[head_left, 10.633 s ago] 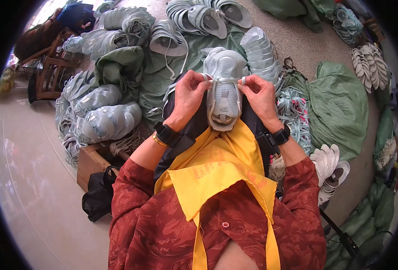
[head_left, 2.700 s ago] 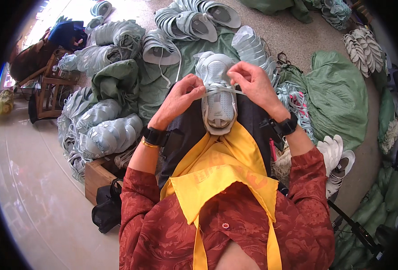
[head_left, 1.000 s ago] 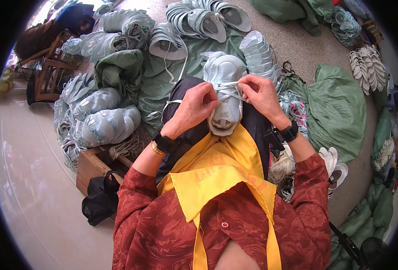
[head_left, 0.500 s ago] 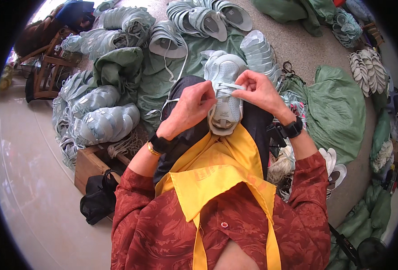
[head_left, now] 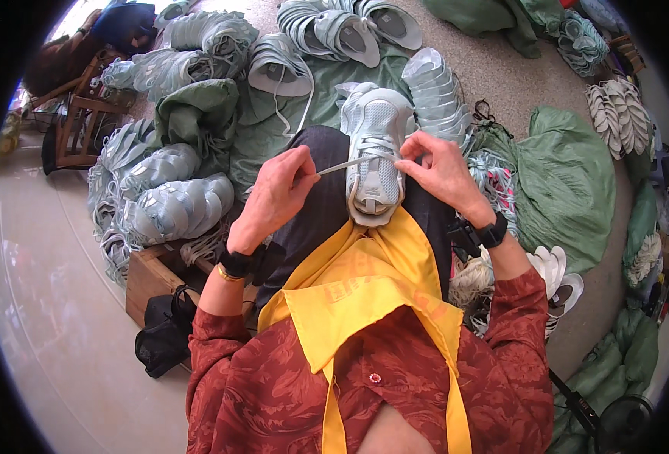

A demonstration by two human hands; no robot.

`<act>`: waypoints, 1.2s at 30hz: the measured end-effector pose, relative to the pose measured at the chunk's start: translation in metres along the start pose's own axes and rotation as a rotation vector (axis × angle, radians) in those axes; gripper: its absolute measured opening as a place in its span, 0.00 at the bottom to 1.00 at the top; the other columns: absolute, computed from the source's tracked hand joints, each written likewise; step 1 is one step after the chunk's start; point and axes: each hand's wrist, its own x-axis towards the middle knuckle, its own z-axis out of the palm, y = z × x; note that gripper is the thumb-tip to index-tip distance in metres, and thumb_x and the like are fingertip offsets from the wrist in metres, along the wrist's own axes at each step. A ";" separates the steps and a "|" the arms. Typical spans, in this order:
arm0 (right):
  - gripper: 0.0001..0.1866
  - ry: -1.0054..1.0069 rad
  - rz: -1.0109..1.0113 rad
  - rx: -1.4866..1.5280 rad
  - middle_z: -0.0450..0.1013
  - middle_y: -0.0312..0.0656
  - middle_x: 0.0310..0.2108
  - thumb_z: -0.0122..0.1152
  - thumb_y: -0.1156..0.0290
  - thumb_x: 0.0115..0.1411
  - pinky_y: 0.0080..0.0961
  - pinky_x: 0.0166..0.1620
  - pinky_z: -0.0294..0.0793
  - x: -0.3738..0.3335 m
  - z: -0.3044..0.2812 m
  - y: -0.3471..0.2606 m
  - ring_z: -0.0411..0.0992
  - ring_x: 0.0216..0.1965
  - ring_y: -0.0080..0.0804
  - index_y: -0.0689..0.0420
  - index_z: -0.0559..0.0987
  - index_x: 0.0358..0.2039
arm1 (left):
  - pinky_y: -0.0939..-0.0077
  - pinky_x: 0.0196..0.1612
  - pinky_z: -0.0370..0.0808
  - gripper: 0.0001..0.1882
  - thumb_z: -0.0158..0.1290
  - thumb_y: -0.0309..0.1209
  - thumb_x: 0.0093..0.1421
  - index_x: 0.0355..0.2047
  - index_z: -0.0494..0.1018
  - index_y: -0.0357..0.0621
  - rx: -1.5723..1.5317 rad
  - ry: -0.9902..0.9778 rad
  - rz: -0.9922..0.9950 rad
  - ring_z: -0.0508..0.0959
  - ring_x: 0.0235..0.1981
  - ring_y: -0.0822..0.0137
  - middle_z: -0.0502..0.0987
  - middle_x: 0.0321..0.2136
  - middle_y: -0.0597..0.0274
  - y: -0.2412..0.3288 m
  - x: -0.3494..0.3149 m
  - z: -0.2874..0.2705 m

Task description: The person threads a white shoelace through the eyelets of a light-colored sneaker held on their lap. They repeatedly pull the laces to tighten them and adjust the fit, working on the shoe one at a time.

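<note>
A pale grey-blue shoe upper (head_left: 374, 193) rests between my thighs, its tongue end toward me and a partly laced front beyond. My left hand (head_left: 280, 185) is out to the left of it, closed in a pinch on a flat pale shoelace (head_left: 340, 164). That lace runs taut from my left fingertips across the shoe. Over the shoe's right side, my right hand (head_left: 437, 168) pinches the lace near the eyelets with thumb and forefinger.
Stacked pale shoe uppers (head_left: 187, 208) lie at the left, with more stacks (head_left: 327, 34) at the far side. A green cloth sack (head_left: 565, 185) sits at the right. An open wooden box (head_left: 149, 287) and a black bag (head_left: 164, 333) stand left of my legs.
My left hand has moved left and slightly toward me, away from the shoe, drawing the lace out straight. The right hand has stayed close to the shoe's right side.
</note>
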 end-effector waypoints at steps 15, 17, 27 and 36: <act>0.11 0.151 -0.137 0.002 0.78 0.49 0.25 0.71 0.72 0.54 0.33 0.31 0.77 -0.011 0.018 -0.001 0.78 0.25 0.43 0.63 0.76 0.32 | 0.67 0.29 0.71 0.09 0.60 0.22 0.57 0.32 0.69 0.36 0.003 0.005 0.105 0.74 0.24 0.58 0.73 0.24 0.56 -0.004 0.016 0.025; 0.12 0.177 -0.102 -0.014 0.78 0.50 0.25 0.71 0.72 0.53 0.34 0.31 0.77 -0.010 0.021 0.002 0.79 0.27 0.46 0.62 0.76 0.32 | 0.67 0.29 0.71 0.09 0.61 0.23 0.57 0.32 0.69 0.37 -0.046 0.002 0.044 0.74 0.25 0.57 0.74 0.25 0.56 0.000 0.019 0.043; 0.09 0.230 -0.035 0.040 0.79 0.47 0.25 0.69 0.74 0.54 0.31 0.31 0.78 -0.013 0.029 0.008 0.80 0.26 0.37 0.62 0.77 0.33 | 0.53 0.34 0.72 0.05 0.55 0.21 0.56 0.32 0.70 0.37 0.096 0.190 0.105 0.75 0.31 0.44 0.72 0.27 0.48 0.003 0.030 0.084; 0.10 0.228 -0.132 -0.071 0.78 0.49 0.25 0.68 0.75 0.56 0.38 0.32 0.77 -0.015 0.029 0.002 0.80 0.28 0.46 0.60 0.77 0.37 | 0.55 0.34 0.71 0.05 0.57 0.24 0.56 0.31 0.71 0.37 0.110 0.099 0.082 0.76 0.32 0.45 0.72 0.25 0.49 0.001 0.031 0.069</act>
